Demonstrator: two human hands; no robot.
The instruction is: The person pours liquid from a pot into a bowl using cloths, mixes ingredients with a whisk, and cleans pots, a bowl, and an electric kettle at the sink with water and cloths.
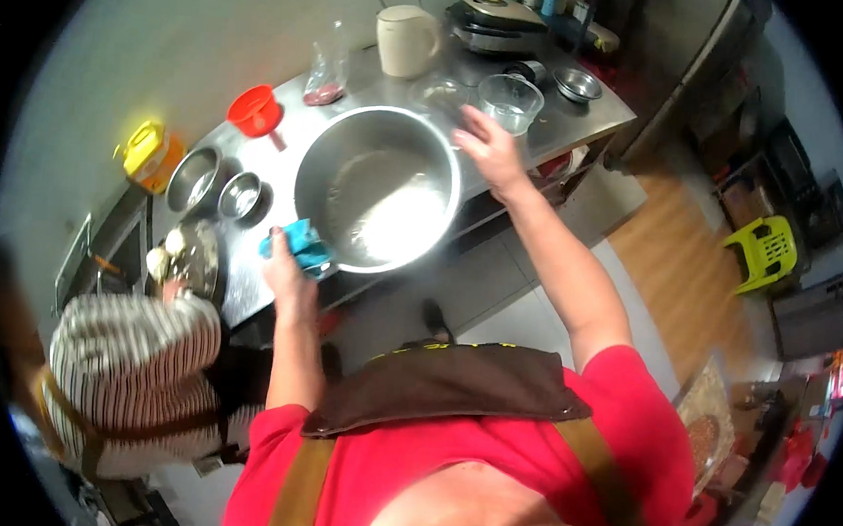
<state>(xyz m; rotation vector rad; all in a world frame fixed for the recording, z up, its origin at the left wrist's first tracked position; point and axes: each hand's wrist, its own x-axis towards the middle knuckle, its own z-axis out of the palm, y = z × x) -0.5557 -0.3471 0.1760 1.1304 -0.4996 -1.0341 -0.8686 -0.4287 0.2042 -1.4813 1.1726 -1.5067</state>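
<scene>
A large, shiny metal pot stands before me on the steel worktop, with light glaring off its inside. My left hand grips a blue cloth against the pot's near left rim. Over on the right, my right hand is raised beside the rim, fingers apart and holding nothing. Just beyond those fingers sits a clear bowl. I cannot tell whether the right fingertips touch the pot.
Left of the pot are a red plastic dipper, metal bowls and a yellow jug. A co-worker in a striped top stands close on my left. Behind are a cream pitcher and an electric cooker.
</scene>
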